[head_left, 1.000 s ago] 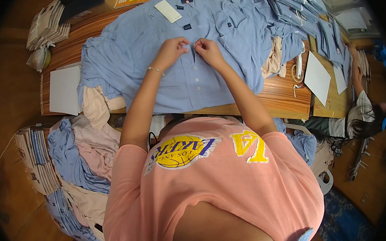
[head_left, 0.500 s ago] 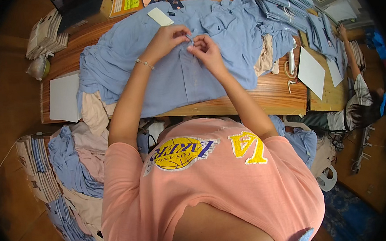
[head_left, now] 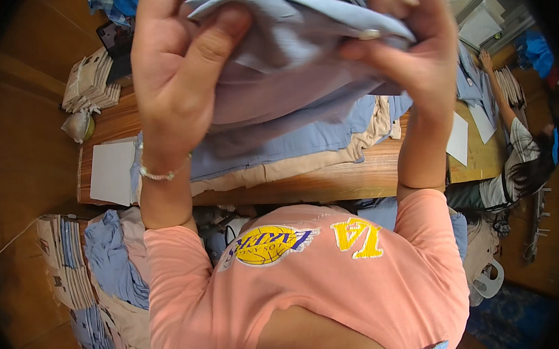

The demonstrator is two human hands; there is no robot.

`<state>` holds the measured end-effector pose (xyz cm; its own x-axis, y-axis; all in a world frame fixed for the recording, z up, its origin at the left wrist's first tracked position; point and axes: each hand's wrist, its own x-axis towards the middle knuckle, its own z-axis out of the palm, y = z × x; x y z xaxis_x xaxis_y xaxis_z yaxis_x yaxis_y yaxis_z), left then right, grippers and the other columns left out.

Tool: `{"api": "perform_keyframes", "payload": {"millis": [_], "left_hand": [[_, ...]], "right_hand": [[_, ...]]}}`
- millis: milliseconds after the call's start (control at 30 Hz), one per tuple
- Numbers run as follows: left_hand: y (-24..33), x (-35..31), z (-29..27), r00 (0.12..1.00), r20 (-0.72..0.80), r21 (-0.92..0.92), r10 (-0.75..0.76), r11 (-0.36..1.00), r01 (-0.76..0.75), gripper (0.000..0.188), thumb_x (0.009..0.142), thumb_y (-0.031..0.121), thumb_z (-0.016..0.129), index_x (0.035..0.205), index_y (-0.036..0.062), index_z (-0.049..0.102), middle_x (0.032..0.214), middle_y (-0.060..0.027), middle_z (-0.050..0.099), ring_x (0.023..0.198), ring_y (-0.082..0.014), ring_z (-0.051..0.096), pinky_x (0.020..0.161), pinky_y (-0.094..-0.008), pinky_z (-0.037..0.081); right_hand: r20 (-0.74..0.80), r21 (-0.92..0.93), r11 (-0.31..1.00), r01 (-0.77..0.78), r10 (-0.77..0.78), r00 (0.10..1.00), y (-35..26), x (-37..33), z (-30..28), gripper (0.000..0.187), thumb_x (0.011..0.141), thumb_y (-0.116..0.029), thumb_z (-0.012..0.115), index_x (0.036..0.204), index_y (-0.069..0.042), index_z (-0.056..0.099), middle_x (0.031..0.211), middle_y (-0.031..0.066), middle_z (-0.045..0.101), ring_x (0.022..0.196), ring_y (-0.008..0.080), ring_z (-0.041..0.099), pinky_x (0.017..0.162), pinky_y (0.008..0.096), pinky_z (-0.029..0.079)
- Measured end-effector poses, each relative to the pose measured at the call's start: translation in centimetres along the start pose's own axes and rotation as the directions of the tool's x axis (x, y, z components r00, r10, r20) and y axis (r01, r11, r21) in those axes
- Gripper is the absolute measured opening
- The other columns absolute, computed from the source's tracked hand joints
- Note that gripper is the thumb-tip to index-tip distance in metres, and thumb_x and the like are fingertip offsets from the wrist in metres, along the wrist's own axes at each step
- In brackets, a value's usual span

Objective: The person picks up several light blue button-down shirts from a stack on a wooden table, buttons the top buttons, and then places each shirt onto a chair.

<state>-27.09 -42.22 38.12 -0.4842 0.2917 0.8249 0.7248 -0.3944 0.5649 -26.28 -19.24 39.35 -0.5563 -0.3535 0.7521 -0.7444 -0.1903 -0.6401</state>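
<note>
A light blue shirt [head_left: 283, 49] is held up close to the head camera, stretched between my two hands, its lower part hanging over the table. My left hand [head_left: 183, 70], with a beaded bracelet on the wrist, pinches one end of the folded edge between thumb and fingers. At the other end my right hand [head_left: 416, 39] grips the same edge, thumb on the near side by a small pale spot that could be a button. Behind the raised cloth, more blue fabric [head_left: 277, 150] and beige fabric [head_left: 279, 170] lie on the wooden table [head_left: 320, 186].
White sheets [head_left: 110, 174] lie at the table's left end, near bundled beige garments [head_left: 90, 81]. Folded blue garments [head_left: 473, 87] are at the right, where another person [head_left: 518, 156] reaches across. Piled clothes [head_left: 112, 253] stand at my lower left.
Both hands have risen from the table toward the camera, bringing the blue shirt up with them. They have also moved farther apart, stretching its edge between them.
</note>
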Motion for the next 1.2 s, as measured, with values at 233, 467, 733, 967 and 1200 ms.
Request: {"api": "perform_keyframes", "payload": {"millis": [233, 467, 733, 967, 1200], "left_hand": [[-4.8, 0.8, 0.8, 0.977, -0.106, 0.009, -0.184, 0.983, 0.186, 0.010, 0.095, 0.011, 0.050, 0.100, 0.0046, 0.044, 0.099, -0.0022, 0.055, 0.089, -0.0060, 0.050, 0.081, -0.0209, 0.040], [-10.3, -2.7, 1.0, 0.869, -0.241, -0.050, -0.431, 0.900, 0.433, 0.014, 0.095, 0.015, 0.051, 0.104, 0.0066, 0.044, 0.089, 0.0013, 0.053, 0.082, -0.0034, 0.047, 0.076, -0.0186, 0.039], [-10.7, -0.6, -0.3, 0.892, -0.269, 0.094, -0.362, 0.912, 0.399, 0.016, 0.095, 0.015, 0.051, 0.104, 0.0051, 0.043, 0.089, 0.0008, 0.051, 0.082, -0.0041, 0.044, 0.073, -0.0193, 0.038], [-9.8, -1.6, -1.0, 0.876, -0.314, 0.092, -0.366, 0.907, 0.411, 0.015, 0.094, 0.017, 0.052, 0.104, 0.0074, 0.046, 0.089, 0.0027, 0.053, 0.081, -0.0037, 0.047, 0.073, -0.0191, 0.038], [-5.1, 6.6, -3.5, 0.947, -0.269, 0.345, -0.174, 0.901, 0.263, 0.011, 0.092, 0.014, 0.052, 0.092, 0.0064, 0.043, 0.083, 0.0019, 0.046, 0.075, -0.0070, 0.043, 0.069, -0.0212, 0.039]], "right_hand": [[-0.051, -0.607, 0.791, 0.071, -0.128, 0.990, 6.7, 1.2, -1.9, 0.041, 0.065, -0.011, 0.080, 0.097, -0.006, 0.053, 0.087, 0.0002, 0.053, 0.088, 0.0116, 0.051, 0.079, 0.0241, 0.039], [-0.207, -0.715, 0.699, 0.012, -0.228, 0.952, 14.2, -5.1, 0.8, 0.022, 0.076, -0.010, 0.068, 0.094, 0.000, 0.059, 0.085, 0.0094, 0.054, 0.078, 0.0230, 0.055, 0.070, 0.0318, 0.044], [-0.479, -0.107, 0.964, -0.243, 0.164, 0.863, 13.9, -3.4, 2.8, 0.007, 0.083, 0.000, 0.053, 0.087, 0.001, 0.059, 0.081, 0.0052, 0.058, 0.074, 0.0132, 0.054, 0.069, 0.0242, 0.042], [-0.384, -0.511, 0.852, -0.114, -0.107, 0.917, 13.3, -3.0, 3.6, 0.026, 0.079, -0.021, 0.068, 0.089, 0.001, 0.060, 0.081, 0.0045, 0.061, 0.075, 0.0135, 0.054, 0.070, 0.0266, 0.043], [-0.124, -0.735, 0.633, 0.244, -0.479, 0.869, 10.1, 8.2, -0.8, 0.011, 0.083, -0.011, 0.063, 0.083, -0.005, 0.054, 0.070, 0.0002, 0.052, 0.069, 0.0084, 0.050, 0.062, 0.0224, 0.038]]}}
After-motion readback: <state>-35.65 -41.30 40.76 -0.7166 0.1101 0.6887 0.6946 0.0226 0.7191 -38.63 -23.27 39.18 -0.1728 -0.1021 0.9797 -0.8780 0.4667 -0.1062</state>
